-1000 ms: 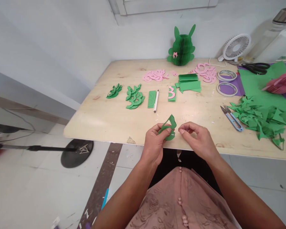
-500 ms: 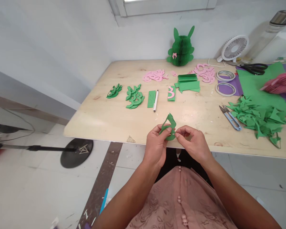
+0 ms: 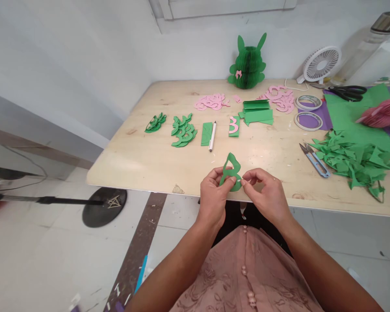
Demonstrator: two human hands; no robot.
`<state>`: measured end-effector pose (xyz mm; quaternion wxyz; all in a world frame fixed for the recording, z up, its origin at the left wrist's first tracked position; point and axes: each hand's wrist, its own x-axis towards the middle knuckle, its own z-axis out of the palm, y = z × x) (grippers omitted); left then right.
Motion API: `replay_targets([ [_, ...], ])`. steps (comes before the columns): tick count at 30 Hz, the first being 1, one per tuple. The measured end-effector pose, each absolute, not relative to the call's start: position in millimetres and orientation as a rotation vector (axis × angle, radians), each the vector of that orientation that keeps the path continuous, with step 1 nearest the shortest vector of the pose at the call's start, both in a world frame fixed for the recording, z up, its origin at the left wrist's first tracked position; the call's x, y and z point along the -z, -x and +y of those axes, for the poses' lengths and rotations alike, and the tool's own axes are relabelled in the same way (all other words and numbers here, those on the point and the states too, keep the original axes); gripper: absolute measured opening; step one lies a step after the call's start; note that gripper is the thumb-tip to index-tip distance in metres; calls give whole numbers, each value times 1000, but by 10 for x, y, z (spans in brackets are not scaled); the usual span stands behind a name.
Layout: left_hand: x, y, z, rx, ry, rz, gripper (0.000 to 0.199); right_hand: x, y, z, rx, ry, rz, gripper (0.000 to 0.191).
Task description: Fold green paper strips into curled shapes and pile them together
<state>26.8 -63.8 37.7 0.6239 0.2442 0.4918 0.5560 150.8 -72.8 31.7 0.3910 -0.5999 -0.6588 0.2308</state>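
Between thumb and fingers, my left hand (image 3: 213, 195) grips a curved green paper cutout (image 3: 233, 170) over the table's front edge. The cutout stands up with an opening in its upper part. My right hand (image 3: 264, 190) is closed at the cutout's right edge, thumb and forefinger pinched around something small and pale that I cannot make out. Beyond the hands lie a green rectangle (image 3: 206, 134), a white pen (image 3: 212, 136) and a green card with a pink cutout (image 3: 234, 125). Piles of curved green cutouts (image 3: 183, 131) sit to the left.
Blue-handled snips (image 3: 315, 161) lie beside a heap of green scraps (image 3: 354, 156) on the right. Farther back are tape rolls (image 3: 308, 121), black scissors (image 3: 347, 92), a white fan (image 3: 321, 65), pink cutouts (image 3: 212, 102) and a green paper figure (image 3: 248, 67). The table (image 3: 117, 169) ends just before me.
The green cutout has turned so its face and opening show more fully. My right fingers have shifted slightly right. The view has moved a little.
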Motion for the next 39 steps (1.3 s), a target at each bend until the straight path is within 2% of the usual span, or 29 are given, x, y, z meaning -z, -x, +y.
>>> replay_targets([
  [3,-364,-288,-641,-1346,-608,1179,26,-309,-1475,-778,-199,1453,-1799,3],
  [7,-346,-310,-674,-1426,-713,1216,25,-293,-1430,-803,-52,1406,-1906,7],
  [32,-344,-311,-722,-1415,-777,1218,31,-255,-1347,-757,-98,1480,-1810,10],
  [39,-355,-314,-727,-1418,-748,1204,31,-268,-1345,-750,-230,1509,-1761,9],
])
